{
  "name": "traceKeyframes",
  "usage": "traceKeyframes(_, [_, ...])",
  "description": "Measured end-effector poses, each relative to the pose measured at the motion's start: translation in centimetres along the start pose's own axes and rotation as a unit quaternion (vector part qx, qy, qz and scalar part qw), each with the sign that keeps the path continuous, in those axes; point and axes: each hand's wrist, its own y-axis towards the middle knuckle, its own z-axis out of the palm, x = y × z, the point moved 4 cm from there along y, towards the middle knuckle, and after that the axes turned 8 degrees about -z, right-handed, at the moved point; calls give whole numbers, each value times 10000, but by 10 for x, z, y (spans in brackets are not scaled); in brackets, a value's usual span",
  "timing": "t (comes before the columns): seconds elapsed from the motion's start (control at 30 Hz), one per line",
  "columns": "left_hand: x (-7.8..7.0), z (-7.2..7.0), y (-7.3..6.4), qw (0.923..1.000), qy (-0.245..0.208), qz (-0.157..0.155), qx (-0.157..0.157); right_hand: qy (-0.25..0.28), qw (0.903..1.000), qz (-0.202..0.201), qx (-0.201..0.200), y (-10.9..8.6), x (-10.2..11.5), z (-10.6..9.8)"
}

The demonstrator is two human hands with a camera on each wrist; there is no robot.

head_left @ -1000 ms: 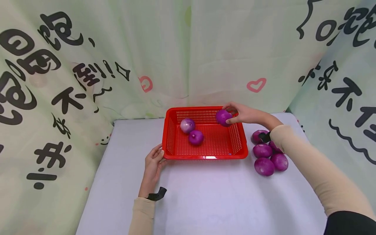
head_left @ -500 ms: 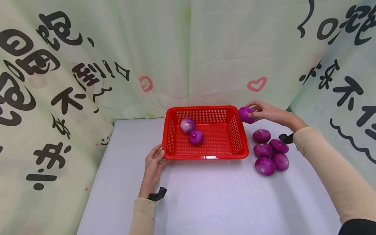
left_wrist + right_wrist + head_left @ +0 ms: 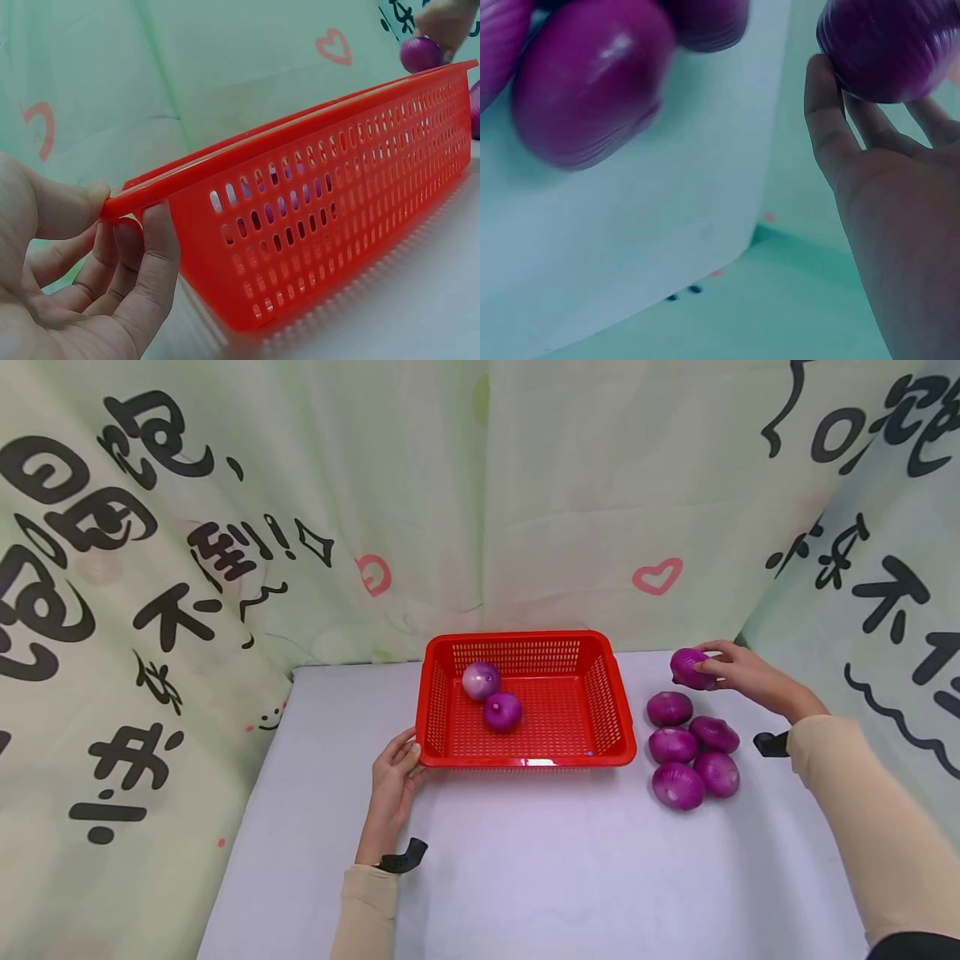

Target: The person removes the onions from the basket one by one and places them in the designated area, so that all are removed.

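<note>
Fingers of the right hand (image 3: 742,675) are pinching a purple onion (image 3: 691,669); through the head camera I am seeing it near the back right of the white surface (image 3: 540,868), just beyond a group of five onions (image 3: 672,745) that are lying close together to the right of a red basket (image 3: 525,762). I am counting two onions (image 3: 502,712) sitting in the left half of that basket, one just beside the other. At its front left corner, the left hand (image 3: 392,779) is gripping the rim. Behind everything, a pale green curtain (image 3: 558,527) with black lettering is hanging.

On the left wrist view I am looking at the slotted basket wall from low down. Here the thumb is pressing on top of the rim while the other fingers are curling underneath it. Purple patches are showing through the slots, and the raised onion in the right hand is appearing, slightly blurred, above the rim's far end.

On the right wrist view I am finding the held onion partly cut off at the upper right, its fingers touching it. Other onions are resting at the upper left, apart from it.
</note>
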Motion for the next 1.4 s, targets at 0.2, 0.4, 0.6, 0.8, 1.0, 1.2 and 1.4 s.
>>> traceKeyframes(0.2, [-1,0,-1,10000,-39,-43,-21,67,9996,218,-184,-8,-31,0])
traceKeyframes(0.4, [0,1,-3,10000,-10,-65,-30,15,9983,502,-288,-18,-47,2])
traceKeyframes(0.6, [1,1,-3,9999,134,-19,-28,-96,9975,659,-230,-22,-61,9])
traceKeyframes(0.8, [0,1,-2,9998,209,-5,-12,-318,9962,794,-170,-18,-72,16])
traceKeyframes(1.0, [0,1,-3,9996,257,43,-56,-373,9958,830,-42,-12,-71,20])
traceKeyframes(1.2, [1,1,-3,9997,227,34,-64,-465,9954,838,46,-10,-71,23])
traceKeyframes(1.4, [0,1,-3,9997,229,26,-73,-522,9955,789,69,-9,-74,26])
